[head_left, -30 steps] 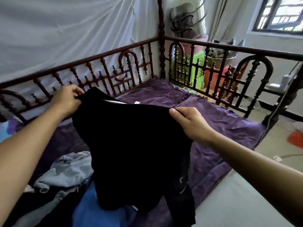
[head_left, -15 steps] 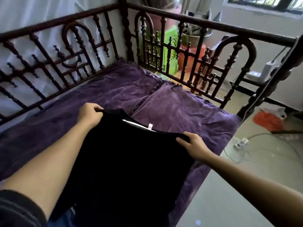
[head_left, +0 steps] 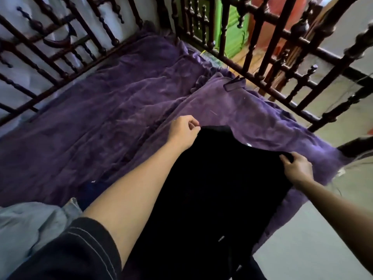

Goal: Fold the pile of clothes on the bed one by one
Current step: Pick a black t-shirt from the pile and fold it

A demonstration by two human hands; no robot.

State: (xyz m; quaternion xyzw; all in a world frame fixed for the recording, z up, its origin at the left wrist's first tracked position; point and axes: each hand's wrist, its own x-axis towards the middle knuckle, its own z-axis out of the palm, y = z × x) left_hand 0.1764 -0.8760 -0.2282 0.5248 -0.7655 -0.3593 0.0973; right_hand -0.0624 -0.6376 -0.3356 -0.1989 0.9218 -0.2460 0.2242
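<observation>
A black garment (head_left: 218, 182) lies spread over the purple bedcover (head_left: 105, 118), its top edge toward the foot rail and its lower end hanging off the near edge. My left hand (head_left: 184, 131) pinches its top left corner. My right hand (head_left: 297, 168) pinches the top right corner. Both hands rest low on the bed. A small white tag shows at the neckline between them. A grey garment (head_left: 30, 225) from the pile lies bunched at the lower left, with a blue piece just beyond it.
Dark wooden bed rails (head_left: 252, 63) run along the far side and the foot of the bed. A small dark object (head_left: 234, 84) lies on the cover near the foot rail. Pale floor (head_left: 314, 239) lies to the right of the bed.
Both hands have lowered the black garment from held up in the air onto the purple cover, moving it forward. The view has tilted down.
</observation>
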